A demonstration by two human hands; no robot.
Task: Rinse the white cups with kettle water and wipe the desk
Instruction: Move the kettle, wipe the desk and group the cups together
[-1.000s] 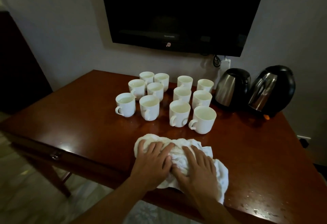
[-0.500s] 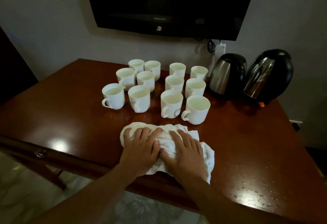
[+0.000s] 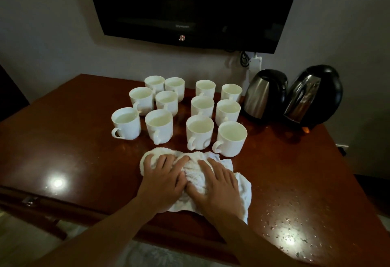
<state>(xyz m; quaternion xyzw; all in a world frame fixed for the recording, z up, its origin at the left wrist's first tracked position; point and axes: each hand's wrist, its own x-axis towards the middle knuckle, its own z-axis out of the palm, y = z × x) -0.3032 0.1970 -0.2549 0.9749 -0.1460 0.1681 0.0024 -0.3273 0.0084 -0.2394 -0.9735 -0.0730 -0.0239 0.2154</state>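
Both hands have stayed pressed on the white towel (image 3: 197, 177) over the last second, and it sits in much the same spot near the front edge of the surface (image 3: 69, 140), just in front of the cups; only the viewpoint seems to have drifted. From where I stand, the left hand (image 3: 163, 179) and right hand (image 3: 219, 186) lie flat side by side on the bunched cloth, fingers (image 3: 211, 168) straight and slightly spread, bearing down on it rather than gripping it.

That reads to me as the wiping step. Water droplets (image 3: 291, 239) speckle the front right corner, well apart from the towel, so I'd judge the next move calls for sliding the cloth rightward under steady pressure, keeping clear of the nearest cup (image 3: 231, 138).

Counting: twelve white cups (image 3: 198, 106) stand upright in two clusters of six, handles mostly toward the person, pale inside, though I cannot tell whether they hold water. Two black-and-steel kettles (image 3: 263, 95) sit beside them at the back right, under a wall-mounted television (image 3: 190, 7). One towel.
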